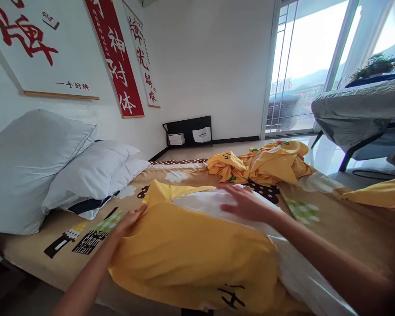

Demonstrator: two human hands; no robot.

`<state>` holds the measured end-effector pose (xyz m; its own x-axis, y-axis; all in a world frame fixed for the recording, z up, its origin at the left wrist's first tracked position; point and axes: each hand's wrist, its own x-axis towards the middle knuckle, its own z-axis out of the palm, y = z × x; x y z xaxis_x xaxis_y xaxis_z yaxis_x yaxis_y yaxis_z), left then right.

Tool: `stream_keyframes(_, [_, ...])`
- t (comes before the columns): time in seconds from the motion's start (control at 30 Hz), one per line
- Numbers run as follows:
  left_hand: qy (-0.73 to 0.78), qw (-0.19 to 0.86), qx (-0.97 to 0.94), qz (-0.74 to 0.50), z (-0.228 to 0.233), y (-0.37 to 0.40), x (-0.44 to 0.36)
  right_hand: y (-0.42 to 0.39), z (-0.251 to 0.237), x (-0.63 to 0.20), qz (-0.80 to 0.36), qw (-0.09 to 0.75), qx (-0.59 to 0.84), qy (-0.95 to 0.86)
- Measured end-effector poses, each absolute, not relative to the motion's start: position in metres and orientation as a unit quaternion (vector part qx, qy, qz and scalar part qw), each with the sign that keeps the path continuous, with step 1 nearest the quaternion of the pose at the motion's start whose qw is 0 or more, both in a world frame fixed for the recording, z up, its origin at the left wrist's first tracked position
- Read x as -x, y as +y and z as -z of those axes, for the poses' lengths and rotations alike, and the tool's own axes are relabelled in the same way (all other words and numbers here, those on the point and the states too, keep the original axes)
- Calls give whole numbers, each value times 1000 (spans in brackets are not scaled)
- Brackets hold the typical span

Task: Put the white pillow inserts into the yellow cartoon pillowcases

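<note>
So, here at the bedside, everything turns around the flat yellow fabric cover (191, 259), with its black printed "Hi" (232, 296) on the near part, spread over the bed right in front of the person. The left hand (131, 221) is at the cover's left edge, and it looks pinched onto the cloth there, though some of its fingers are hidden. The right hand (242, 204) reaches across to the far side of the cover, fingers spread, grasping nothing; it is over the white, smooth, slightly shiny soft piece (286, 259), and from where I stand I can't tell whether the palm touches it.

That white piece shows through a gap at the cover's far edge and runs out past its right side. How much of it lies under the yellow cloth, I can't tell.

To me, this calls for a firm left pinch, so the cover doesn't slide as the other palm works. The right hand would do best flat and light, pressing from the middle outward; hooked fingers could bunch that slippery-looking white stuff. Wrinkles cross the yellow cloth, so gentle tension suits it better than tugging.

Beyond the cover sits a crumpled yellow printed cloth heap (273, 164); off to its left, plump white fabric pillows (88, 171), well clear of both hands.
</note>
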<state>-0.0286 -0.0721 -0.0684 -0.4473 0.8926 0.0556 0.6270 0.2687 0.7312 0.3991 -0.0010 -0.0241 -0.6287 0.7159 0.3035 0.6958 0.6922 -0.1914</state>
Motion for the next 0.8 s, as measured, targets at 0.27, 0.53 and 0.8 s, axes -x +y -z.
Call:
stream_keyframes(0.27, [823, 77, -498, -263, 78, -71, 30, -26, 77, -402, -13, 112, 323, -940])
stream_keyframes(0.53, [768, -96, -568, -280, 42, -71, 3, -39, 72, -375, -96, 68, 372, -921])
stream_keyframes(0.8, [559, -127, -815, -86, -4, -52, -160, -62, 63, -358, -76, 80, 289, -951])
